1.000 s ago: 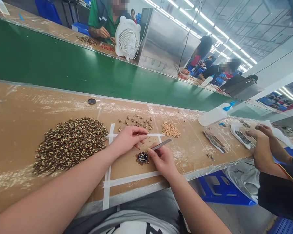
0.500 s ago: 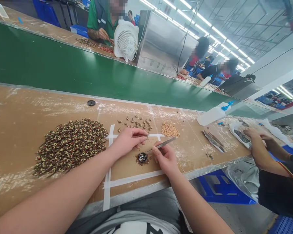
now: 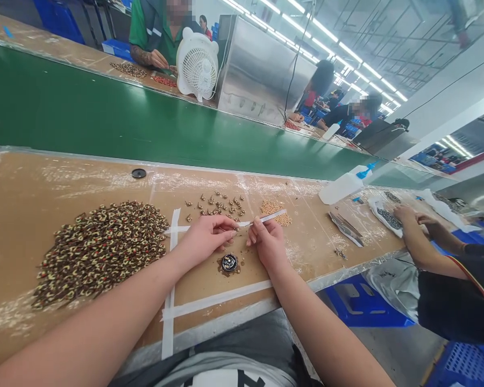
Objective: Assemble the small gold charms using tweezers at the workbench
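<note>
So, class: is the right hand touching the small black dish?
Apart: the head view shows brown tabletop between the right hand and the small black dish.

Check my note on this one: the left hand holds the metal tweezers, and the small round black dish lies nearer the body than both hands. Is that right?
Not quite: in the head view, the right hand holds the metal tweezers, not the left hand. The small round black dish does lie nearer the body than both hands.
</note>
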### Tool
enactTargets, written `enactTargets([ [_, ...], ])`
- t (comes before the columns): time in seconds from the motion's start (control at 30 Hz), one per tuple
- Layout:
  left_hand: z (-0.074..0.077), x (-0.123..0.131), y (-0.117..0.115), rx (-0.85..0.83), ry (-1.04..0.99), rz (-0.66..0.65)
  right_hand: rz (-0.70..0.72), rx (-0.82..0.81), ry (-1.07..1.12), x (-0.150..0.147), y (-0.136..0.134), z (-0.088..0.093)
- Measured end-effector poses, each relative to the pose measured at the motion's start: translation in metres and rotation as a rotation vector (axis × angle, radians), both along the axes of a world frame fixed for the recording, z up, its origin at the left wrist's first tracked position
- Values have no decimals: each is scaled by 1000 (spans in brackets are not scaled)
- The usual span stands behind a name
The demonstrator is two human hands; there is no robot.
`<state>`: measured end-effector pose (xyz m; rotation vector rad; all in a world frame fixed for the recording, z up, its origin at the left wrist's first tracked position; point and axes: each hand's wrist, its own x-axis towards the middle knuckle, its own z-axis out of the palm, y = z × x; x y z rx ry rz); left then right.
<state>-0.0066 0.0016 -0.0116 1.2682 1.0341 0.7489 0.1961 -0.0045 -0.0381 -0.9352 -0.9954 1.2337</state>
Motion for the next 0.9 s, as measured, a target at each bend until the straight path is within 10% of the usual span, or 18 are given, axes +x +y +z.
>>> enactTargets([
  [0.9,6,-5,4,42,-57,-13,6,-5,47,-1,0,11],
])
